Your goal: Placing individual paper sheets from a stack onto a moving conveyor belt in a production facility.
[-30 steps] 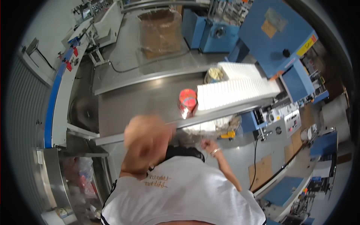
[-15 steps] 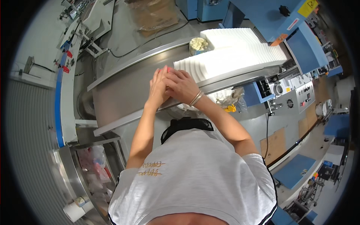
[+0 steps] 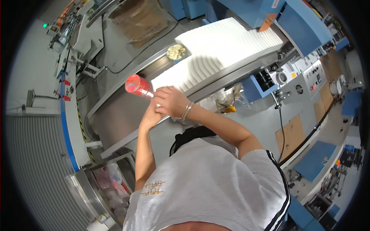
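A short red cylinder (image 3: 135, 85) with a multicoloured patterned round end points away from me, over the metal trough. Its nearer part looks pale and shiny and runs into my hands; I cannot make out its exact kind. My left hand (image 3: 151, 116) is closed at the cylinder's near end, its fingers mostly hidden. Over it lies my right hand (image 3: 172, 101), fingers curled, with bracelets at the wrist. Just beyond my hands, long rows of stacked thin white pieces (image 3: 200, 72) lie ribbed along the trough. Between the rows stands a round tub (image 3: 176, 53) with pale yellow crumpled contents.
The metal trough (image 3: 115, 129) slants across in front of me, its raised rim towards my body. Blue machinery (image 3: 304, 25) stands at the far right. A bin of plastic bags (image 3: 111, 181) is at lower left. A plastic-covered cardboard piece (image 3: 140, 21) lies beyond.
The red cylinder has come into view beyond my hands, where only a small pinkish bit showed before. Both hands have shifted left and nearer in the picture; the whole view has turned slightly.
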